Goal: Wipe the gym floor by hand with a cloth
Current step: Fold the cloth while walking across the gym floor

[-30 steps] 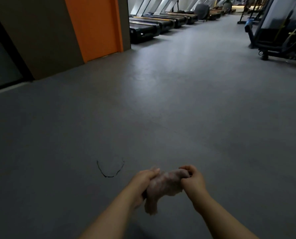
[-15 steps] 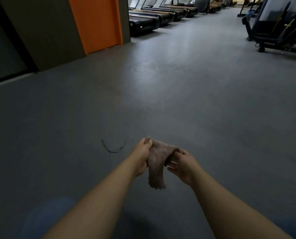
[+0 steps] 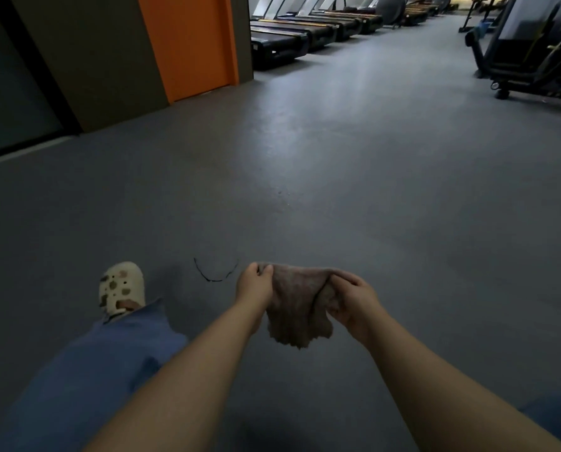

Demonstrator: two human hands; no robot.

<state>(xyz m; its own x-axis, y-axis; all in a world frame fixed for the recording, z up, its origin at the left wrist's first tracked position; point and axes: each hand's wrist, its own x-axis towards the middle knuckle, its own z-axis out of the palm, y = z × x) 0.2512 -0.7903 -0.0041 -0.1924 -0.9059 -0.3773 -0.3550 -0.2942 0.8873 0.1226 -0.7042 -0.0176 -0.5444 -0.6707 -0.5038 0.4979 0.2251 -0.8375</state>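
Note:
A brownish cloth hangs spread between both hands above the grey gym floor. My left hand pinches its upper left corner. My right hand grips its right edge, with fingers curled into the fabric. The cloth's lower edge dangles free and does not touch the floor. A thin black curved mark lies on the floor just left of my left hand.
My left leg in blue trousers and a cream clog are at the lower left. An orange panel and a dark wall stand at the back left, treadmills behind, an exercise machine at the right.
The bunched cloth has been pulled open between my hands, which moved apart. The view tilted down, and my leg and shoe came into view.

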